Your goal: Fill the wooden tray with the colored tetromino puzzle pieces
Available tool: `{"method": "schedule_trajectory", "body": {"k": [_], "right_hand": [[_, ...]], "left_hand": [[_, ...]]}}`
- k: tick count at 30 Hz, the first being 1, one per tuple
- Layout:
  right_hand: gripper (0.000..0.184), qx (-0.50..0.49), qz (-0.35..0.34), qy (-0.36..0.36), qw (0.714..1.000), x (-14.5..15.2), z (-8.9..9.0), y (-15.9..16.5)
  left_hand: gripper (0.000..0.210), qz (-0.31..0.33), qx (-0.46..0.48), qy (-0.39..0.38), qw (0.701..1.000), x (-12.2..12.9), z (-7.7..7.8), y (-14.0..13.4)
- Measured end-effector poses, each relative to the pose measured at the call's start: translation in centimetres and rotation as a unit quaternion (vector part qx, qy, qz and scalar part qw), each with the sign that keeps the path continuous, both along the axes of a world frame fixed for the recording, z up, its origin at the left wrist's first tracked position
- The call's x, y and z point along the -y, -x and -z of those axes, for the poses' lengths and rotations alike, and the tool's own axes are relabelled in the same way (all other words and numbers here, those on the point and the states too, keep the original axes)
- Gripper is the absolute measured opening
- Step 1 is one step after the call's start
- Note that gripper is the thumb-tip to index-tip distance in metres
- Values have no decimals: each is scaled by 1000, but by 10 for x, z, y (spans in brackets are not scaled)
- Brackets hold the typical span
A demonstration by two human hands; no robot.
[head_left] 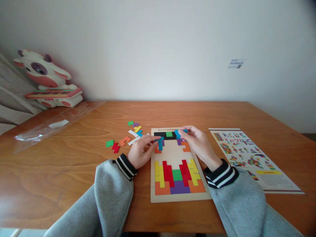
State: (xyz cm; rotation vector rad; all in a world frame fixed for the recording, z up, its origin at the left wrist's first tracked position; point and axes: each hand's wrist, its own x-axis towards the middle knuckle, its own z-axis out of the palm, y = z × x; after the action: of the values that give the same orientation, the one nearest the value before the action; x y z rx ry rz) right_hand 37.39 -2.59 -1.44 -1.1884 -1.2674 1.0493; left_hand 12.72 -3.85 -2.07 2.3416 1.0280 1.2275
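A wooden puzzle board (181, 197) lies in front of me, partly filled with red, yellow, orange, purple, green and black pieces. Its bare middle shows pale wood. Over the board's upper left, my left hand (141, 149) pinches a blue T-shaped puzzle piece (160, 144) between thumb and fingers. At the upper right corner, my right hand (197, 143) grips another blue puzzle piece (177, 133), its shape partly covered by the fingers. A green piece (169, 134) sits among the black ones in the top row. Purple and orange pieces lie below both hands' blue pieces.
Loose pieces lie left of the board, among them a green square (110, 143), a red piece (115, 147) and an orange piece (124, 141). A printed pattern sheet (247, 154) lies at right. Clear plastic packaging (58, 124) and a cow toy keyboard (53, 93) are far left.
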Motion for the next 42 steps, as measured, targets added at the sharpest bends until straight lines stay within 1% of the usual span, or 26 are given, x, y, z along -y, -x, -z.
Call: {"method": "schedule_trajectory", "body": {"k": [4,6,10,15,17,19,22,25,27,31,33,35,38,42], "right_hand": [[39,0,-12,-16,1000,0,-1,-1],[37,25,-22,-18,999,-1,-1,-2],[32,96,-30,-34,994,-1,0,-3],[32,86,-39,-19,995,-3,5,-4],[32,89,-28,-20,995,-3,6,-5],[31,97,-5,-38,995,-4,8,-5],[27,117,7,-78,990,-6,9,-5],[25,150,-6,-90,985,-7,9,-6],[24,159,-6,-83,984,-7,9,-6],[30,179,-11,-68,982,-4,6,-6],[31,207,-17,-77,975,-2,4,-6],[29,245,-25,-111,963,-1,1,-7],[23,305,-50,-174,935,0,-1,-10],[20,368,-90,-217,900,-2,2,-16]], "left_hand": [[21,-10,-4,11,1000,-2,4,-1],[21,-5,-13,14,1000,-5,6,-3],[21,20,-29,11,999,-18,7,-12],[21,65,-69,-19,995,-35,10,-26],[21,77,-83,-30,993,-38,13,-29],[20,82,-96,-28,992,-40,15,-29],[18,56,-117,-24,991,-37,14,-28],[17,29,-138,-46,989,-31,10,-26],[20,51,-155,-70,984,-25,6,-25],[29,138,-198,-116,963,-15,2,-23],[33,158,-211,-126,956,-13,2,-22],[34,161,-223,-128,953,-13,3,-21],[33,156,-233,-128,951,-14,4,-19],[32,142,-235,-125,953,-14,4,-20]]}}
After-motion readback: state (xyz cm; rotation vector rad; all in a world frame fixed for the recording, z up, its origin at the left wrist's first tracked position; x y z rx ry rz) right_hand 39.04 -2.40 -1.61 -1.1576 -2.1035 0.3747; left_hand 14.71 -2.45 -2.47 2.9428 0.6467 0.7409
